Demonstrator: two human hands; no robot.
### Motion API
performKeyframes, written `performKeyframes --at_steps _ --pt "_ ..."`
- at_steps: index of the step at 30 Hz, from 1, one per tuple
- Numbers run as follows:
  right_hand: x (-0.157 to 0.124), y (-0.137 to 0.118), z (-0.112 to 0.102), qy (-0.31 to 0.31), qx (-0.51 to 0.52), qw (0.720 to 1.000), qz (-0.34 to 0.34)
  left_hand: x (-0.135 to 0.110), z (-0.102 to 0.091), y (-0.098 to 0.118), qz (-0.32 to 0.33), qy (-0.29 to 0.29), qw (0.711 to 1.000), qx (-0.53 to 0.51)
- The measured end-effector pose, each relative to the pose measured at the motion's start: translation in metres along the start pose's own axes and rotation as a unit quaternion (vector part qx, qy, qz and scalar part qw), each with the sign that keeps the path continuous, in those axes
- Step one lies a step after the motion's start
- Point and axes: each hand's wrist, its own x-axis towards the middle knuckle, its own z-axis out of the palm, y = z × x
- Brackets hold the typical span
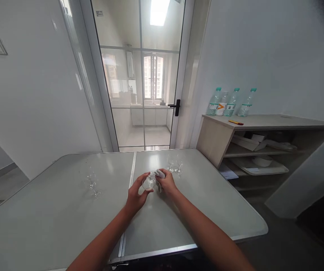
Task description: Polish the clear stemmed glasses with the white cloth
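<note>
Glass is held over the table, its mouth tilted toward the wearer. The left hand is clamped round its bowl; the right hand pinches a cloth against its far end, though whether on stem or foot I can't tell. Thin glass probably wants light, even pressure, with bowl steadied and cloth bunched, never twisting one against the other. One bottle bears an orange chevron; the door sticker is too small to read.
</note>
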Motion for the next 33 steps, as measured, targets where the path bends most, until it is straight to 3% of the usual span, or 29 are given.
performKeyframes --at_steps 2,5,6,8,10,13,18,22,26,30,33 --pt "-0.001 -0.008 -0.003 0.036 -0.131 0.989 -0.065 0.002 0.001 0.004 -0.021 0.023 0.999 0.022" --pt "-0.006 -0.027 -0.010 0.040 -0.308 0.935 -0.172 0.007 -0.001 0.008 -0.073 0.069 0.992 0.070" --pt "-0.008 -0.033 -0.012 0.000 -0.340 0.921 -0.190 0.008 -0.002 0.009 -0.089 0.084 0.989 0.079" --pt "-0.013 -0.044 -0.015 -0.153 -0.383 0.890 -0.192 0.011 -0.004 0.008 -0.115 0.102 0.985 0.075" --pt "-0.020 -0.051 -0.015 -0.258 -0.435 0.843 -0.182 0.011 -0.005 0.006 -0.142 0.109 0.982 0.055" --pt "-0.030 -0.056 -0.010 -0.315 -0.487 0.794 -0.181 0.010 -0.003 -0.001 -0.184 0.114 0.976 0.028" --pt "-0.034 -0.053 -0.004 -0.349 -0.536 0.742 -0.197 0.009 0.000 -0.009 -0.224 0.090 0.970 -0.007" --pt "-0.034 -0.048 -0.003 -0.348 -0.560 0.723 -0.207 0.010 0.002 -0.009 -0.227 0.053 0.972 -0.021" --pt "-0.035 -0.044 0.000 -0.335 -0.566 0.722 -0.212 0.010 0.002 -0.010 -0.228 0.016 0.973 -0.039" --pt "-0.031 -0.039 0.000 -0.314 -0.579 0.730 -0.184 0.010 0.002 -0.011 -0.225 0.048 0.973 -0.017" --pt "-0.024 -0.035 -0.007 -0.259 -0.608 0.739 -0.133 0.010 0.000 -0.012 -0.234 0.079 0.969 0.005"
